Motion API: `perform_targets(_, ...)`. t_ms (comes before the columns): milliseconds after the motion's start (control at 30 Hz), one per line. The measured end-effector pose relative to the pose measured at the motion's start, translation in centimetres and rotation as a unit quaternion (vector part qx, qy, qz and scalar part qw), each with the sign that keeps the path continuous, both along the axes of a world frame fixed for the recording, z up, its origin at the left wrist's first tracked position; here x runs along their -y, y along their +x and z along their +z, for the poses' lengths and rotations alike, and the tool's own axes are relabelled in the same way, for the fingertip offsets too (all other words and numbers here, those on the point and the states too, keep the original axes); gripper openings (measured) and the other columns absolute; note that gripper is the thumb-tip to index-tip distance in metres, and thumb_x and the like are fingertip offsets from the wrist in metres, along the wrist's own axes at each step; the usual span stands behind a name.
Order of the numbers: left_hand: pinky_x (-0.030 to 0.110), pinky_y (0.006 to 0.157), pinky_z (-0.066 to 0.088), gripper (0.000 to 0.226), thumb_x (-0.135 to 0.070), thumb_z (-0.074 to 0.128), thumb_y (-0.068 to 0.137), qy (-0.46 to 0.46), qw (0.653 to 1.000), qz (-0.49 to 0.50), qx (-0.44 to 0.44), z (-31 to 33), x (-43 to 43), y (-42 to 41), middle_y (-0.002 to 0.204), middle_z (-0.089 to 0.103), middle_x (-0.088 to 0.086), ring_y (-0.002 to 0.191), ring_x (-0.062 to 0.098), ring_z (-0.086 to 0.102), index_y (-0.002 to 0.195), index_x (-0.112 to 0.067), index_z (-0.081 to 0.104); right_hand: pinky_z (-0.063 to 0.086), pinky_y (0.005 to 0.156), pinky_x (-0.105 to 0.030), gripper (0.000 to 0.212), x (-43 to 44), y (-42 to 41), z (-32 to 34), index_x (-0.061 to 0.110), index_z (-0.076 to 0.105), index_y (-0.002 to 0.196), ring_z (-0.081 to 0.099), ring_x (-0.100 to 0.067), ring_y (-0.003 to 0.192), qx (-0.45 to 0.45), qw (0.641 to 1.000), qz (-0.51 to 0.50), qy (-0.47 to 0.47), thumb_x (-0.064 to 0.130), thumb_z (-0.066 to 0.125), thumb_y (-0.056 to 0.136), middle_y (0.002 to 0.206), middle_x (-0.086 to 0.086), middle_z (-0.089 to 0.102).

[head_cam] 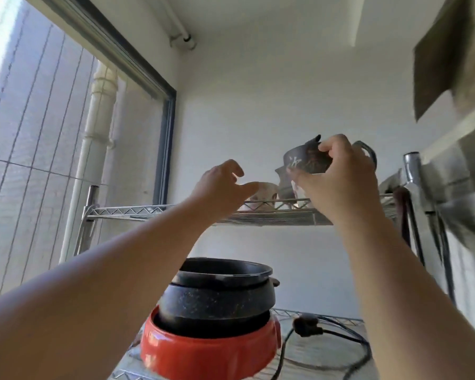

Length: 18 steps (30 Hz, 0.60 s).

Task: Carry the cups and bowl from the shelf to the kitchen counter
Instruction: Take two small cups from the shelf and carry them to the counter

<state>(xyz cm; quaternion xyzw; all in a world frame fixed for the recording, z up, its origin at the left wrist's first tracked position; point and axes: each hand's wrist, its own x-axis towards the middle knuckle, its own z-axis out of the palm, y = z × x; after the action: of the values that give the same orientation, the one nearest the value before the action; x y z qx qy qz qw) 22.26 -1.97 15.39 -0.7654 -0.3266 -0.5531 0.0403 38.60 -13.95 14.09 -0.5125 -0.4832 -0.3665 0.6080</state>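
Observation:
My right hand (337, 174) grips a dark cup (302, 161) with pale markings and a handle, tilted and lifted a little above the wire shelf (154, 212). Below it another dark cup (281, 185) is partly hidden, and something white shows under my thumb. A pale cup (263, 192) stands on the shelf to the left. My left hand (222, 182) hovers just left of that pale cup, fingers curled and apart, holding nothing. I cannot make out a bowl among them.
On the lower wire shelf sits a red electric pot base (209, 349) with black pots (217, 294) stacked in it and a black power cord (327, 335). A window (52, 119) fills the left. Cloths hang on the rack post (412, 168) at right.

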Motion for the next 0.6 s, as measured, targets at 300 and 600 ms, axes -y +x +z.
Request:
perform_targets(300,0.037,0.079,0.056,0.094,-0.069,0.073,0.062,-0.173,0.983,0.029,-0.054,2.2,-0.4,2.6,0.111,0.063,0.010,0.096,0.026,0.063,0.130,-0.009,0.045,0.041,0.069,-0.033,0.092,-0.9,1.8,2.6,0.009,0.036,0.135,0.061,-0.032,0.106,-0.087,0.966,-0.084,-0.229,0.057,0.074,0.065,0.091,-0.004,0.046)
perform_targets(600,0.030,0.073,0.050,0.045,-0.056,0.062,0.083,-0.210,0.972,0.039,-0.100,2.7,1.0,4.2,0.100,0.071,0.013,0.093,0.026,0.070,0.086,-0.011,0.065,0.039,0.059,-0.032,0.065,-1.2,1.6,3.9,0.013,0.045,0.068,0.051,-0.027,0.070,-0.117,0.919,-0.130,-0.355,0.072,0.069,0.059,0.068,-0.004,0.046)
